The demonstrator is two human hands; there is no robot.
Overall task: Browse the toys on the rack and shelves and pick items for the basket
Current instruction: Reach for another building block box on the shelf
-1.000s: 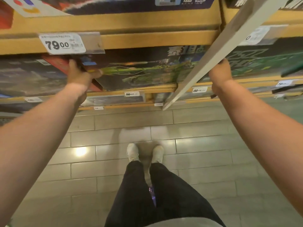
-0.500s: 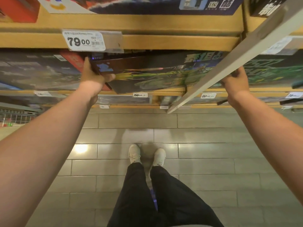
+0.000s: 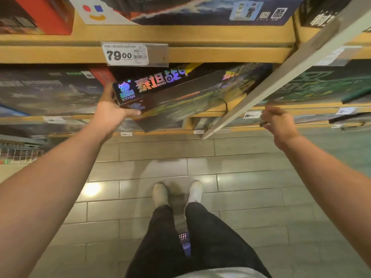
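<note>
Now tilted out of shelf (image 3: 200, 55) slot w/ left end forward, toy box (image 3: 172, 97) in left hand (image 3: 112, 115) grip, thumb under front edge; right hand (image 3: 279, 125) off box, fingers loosely curled, empty; pick nearly done, basket next.

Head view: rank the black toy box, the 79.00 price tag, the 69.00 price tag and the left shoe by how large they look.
1. black toy box, gripped by the left hand
2. 79.00 tag
3. left shoe, though it is farther away, so only apparent size counts
4. 69.00 tag
</note>
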